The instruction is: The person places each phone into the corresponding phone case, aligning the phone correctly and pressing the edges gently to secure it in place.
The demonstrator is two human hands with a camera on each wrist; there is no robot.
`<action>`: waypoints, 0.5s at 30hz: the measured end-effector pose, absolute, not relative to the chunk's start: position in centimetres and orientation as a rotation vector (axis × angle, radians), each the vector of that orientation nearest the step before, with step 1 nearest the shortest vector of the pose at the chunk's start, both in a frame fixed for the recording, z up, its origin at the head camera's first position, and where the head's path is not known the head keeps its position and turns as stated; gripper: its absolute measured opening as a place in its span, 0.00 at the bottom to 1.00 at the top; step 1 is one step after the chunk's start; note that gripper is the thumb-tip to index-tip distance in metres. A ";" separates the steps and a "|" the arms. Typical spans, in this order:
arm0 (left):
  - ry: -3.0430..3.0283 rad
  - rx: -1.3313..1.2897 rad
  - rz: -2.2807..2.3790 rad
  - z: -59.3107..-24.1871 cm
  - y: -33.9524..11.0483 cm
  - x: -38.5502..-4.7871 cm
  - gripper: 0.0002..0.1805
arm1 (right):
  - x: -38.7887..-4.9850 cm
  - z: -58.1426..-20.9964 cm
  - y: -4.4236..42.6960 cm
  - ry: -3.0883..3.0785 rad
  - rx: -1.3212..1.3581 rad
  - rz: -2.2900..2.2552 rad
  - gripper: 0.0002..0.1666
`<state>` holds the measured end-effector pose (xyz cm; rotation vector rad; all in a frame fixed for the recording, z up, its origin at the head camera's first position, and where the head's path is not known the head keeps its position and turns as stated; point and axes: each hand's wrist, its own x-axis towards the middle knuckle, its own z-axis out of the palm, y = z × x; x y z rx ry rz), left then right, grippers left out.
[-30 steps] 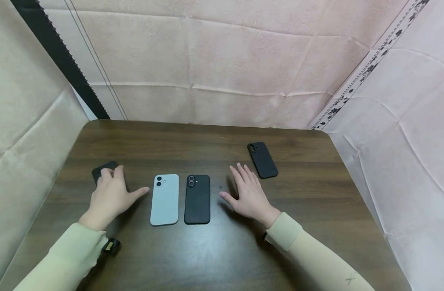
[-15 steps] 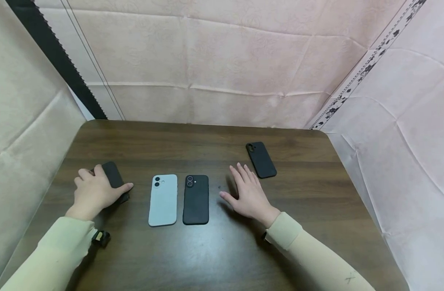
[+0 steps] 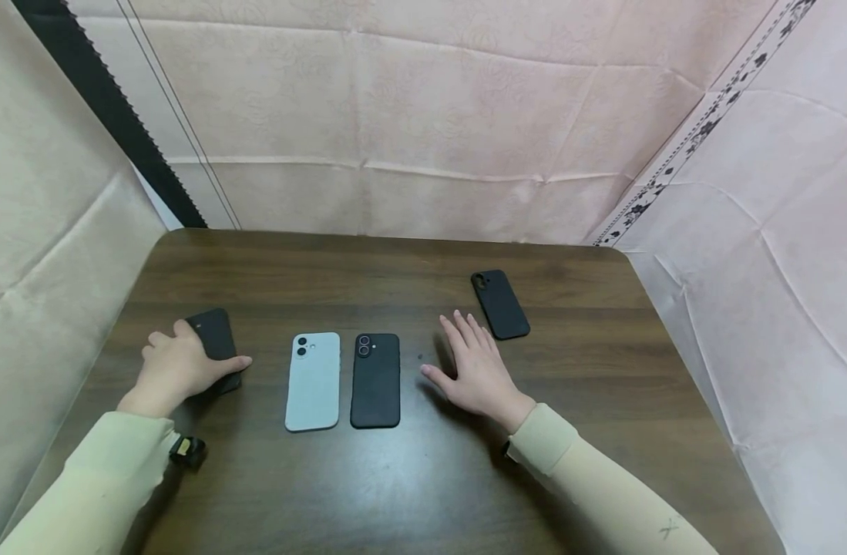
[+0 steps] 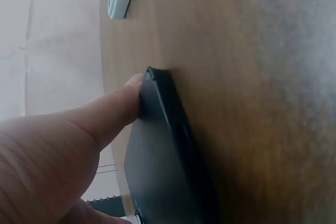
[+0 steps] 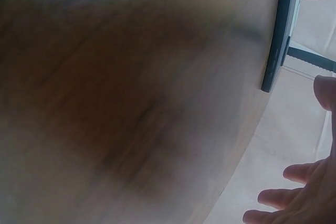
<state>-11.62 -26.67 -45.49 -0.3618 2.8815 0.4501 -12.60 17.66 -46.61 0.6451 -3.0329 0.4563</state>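
My left hand (image 3: 173, 368) spans a black phone case (image 3: 216, 336) at the left of the table, thumb at its right edge and fingers at the opposite side. In the left wrist view, the thumb (image 4: 113, 111) presses near one corner of the case; whether a phone sits inside cannot be seen. Palm down, with fingers spread, my right hand (image 3: 477, 376) holds nothing. Just beyond its fingertips lies another black phone case (image 3: 502, 308) with a camera cutout. A pale blue-white phone (image 3: 313, 389) and a black phone (image 3: 375, 389) lie side by side between my hands, backs up.
The brown wooden table (image 3: 409, 493) has rounded far corners. Pale cloth (image 3: 430, 116) hangs behind it and along both sides. A dark strip (image 3: 118, 116) runs down the cloth at the back left. A small black device (image 3: 187, 451) is on the left wrist.
My left hand has shifted left and its fingers have moved to the case's outer side, uncovering more of it. The case has turned a little. The right hand stays where it was.
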 end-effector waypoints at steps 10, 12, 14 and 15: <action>2.763 -0.365 0.440 -44.8 -27.1 -11.6 0.74 | -12.4 -46.6 17.7 -3.025 0.649 0.452 0.52; 2.738 -0.369 0.443 -44.7 -27.1 -11.6 0.75 | -12.4 -46.6 17.7 -3.021 0.651 0.454 0.52; 2.722 -0.385 0.451 -44.6 -27.1 -11.7 0.75 | -12.4 -46.6 17.7 -3.019 0.652 0.456 0.52; 2.717 -0.391 0.458 -44.6 -27.1 -11.7 0.75 | -12.3 -46.7 17.6 -3.021 0.653 0.461 0.52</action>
